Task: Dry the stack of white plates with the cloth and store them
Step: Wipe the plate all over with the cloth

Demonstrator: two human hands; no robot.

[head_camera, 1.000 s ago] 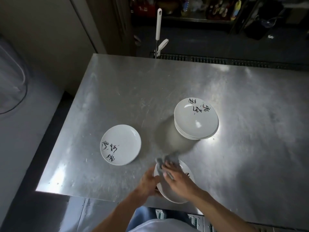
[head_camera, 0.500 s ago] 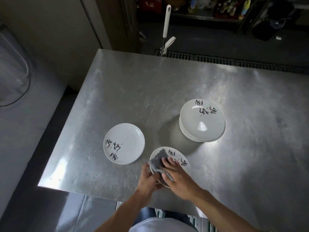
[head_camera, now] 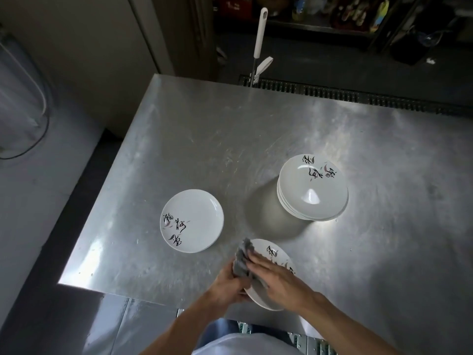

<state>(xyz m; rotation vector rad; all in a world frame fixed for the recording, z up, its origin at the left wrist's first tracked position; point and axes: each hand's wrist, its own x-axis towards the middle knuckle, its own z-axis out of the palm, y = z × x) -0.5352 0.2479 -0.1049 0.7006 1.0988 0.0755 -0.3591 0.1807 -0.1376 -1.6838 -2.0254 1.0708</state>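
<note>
**A:** How many plates do you count?

**B:** Three lots. One stack point(head_camera: 313, 188) stands at the far right of the table point(head_camera: 204, 139). Its side shows about four rims, but I cannot tell the exact number. One single plate point(head_camera: 192, 221) lies flat to the left, well apart from the stack. One held plate point(head_camera: 272, 253) is tilted at the near edge.

**A:** And cloths?

**B:** One cloth point(head_camera: 242, 263), grey, soft and crumpled, bunched on the held plate's left side.

**A:** The hands?

**B:** Two. The left hand point(head_camera: 227, 286) curls its fingers round the held plate's near-left rim and grips it. The right hand point(head_camera: 277, 280) lies over the plate's face with its fingers nearly straight, pressing the cloth down.

**A:** Materials?

**B:** The plates are glossy white, round and shallow. Each visible face has black brush characters and small reddish strokes. The table is brushed steel, rectangular and scuffed with swirl marks, with bright glare in patches. Behind its far edge stands one slim white handle point(head_camera: 259, 34), upright.
</note>
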